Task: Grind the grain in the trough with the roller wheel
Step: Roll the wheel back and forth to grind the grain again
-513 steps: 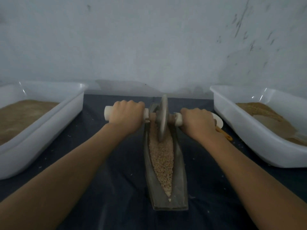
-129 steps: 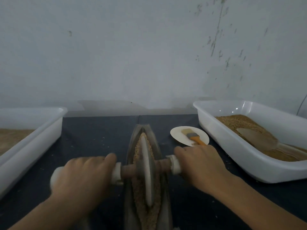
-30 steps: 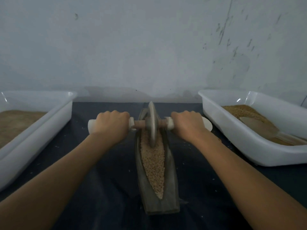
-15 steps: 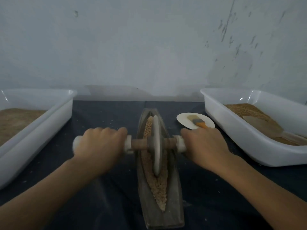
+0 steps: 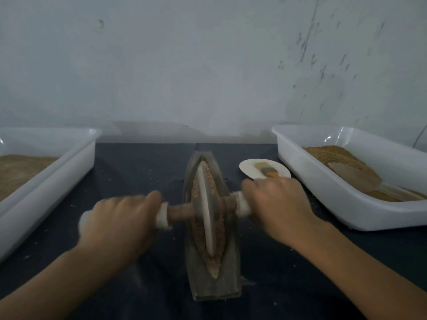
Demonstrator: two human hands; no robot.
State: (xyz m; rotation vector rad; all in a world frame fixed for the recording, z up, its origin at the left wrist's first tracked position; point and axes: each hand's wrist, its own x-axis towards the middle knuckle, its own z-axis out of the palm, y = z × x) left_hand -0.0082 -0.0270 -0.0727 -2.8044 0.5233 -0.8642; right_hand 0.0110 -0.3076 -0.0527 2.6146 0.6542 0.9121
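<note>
A grey boat-shaped trough (image 5: 215, 285) lies lengthwise on the dark table in front of me, filled with brownish grain (image 5: 210, 179). The roller wheel (image 5: 206, 209), a thin grey disc on a wooden axle with white handle ends, stands upright in the trough near its middle. My left hand (image 5: 117, 225) grips the left handle. My right hand (image 5: 275, 206) grips the right handle. Both hands are blurred by motion.
A white tub (image 5: 57, 172) with brown meal stands at the left. Another white tub (image 5: 342, 204) with grain and a scoop (image 5: 353, 176) stands at the right. A small white plate (image 5: 251, 169) with a brush (image 5: 268, 170) lies beyond my right hand. A wall rises behind the table.
Both hands have pulled the wheel toward me, from the trough's far end to about its middle. The plate and brush came into view behind my right hand.
</note>
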